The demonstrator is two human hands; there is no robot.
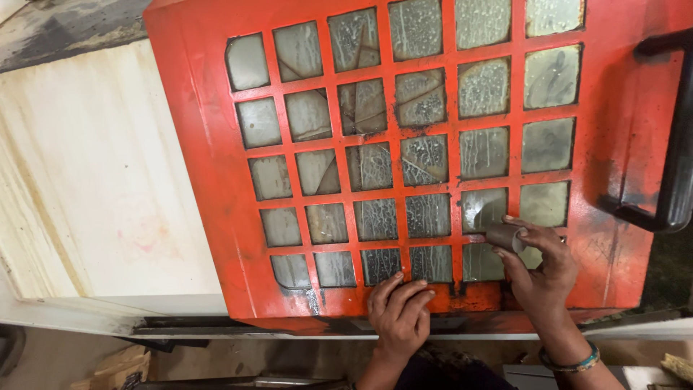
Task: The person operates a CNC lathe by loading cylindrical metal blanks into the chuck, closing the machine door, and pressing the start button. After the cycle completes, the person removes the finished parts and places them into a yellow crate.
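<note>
Left hand [399, 310] flat on red door's [195, 166] lower edge, right hand [538, 271] — metal cylinder [505, 236]

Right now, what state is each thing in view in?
Red door: grimy, paint worn dark along its lower edge.
Grid window panes: fogged and streaked, some cracked.
Black handle: fixed at the door's right side, untouched.
Left hand: flat, fingers pressed on the door's lower frame.
Right hand: closed around a small grey cylinder.
Small grey cylinder: held, its end against a lower pane.
</note>
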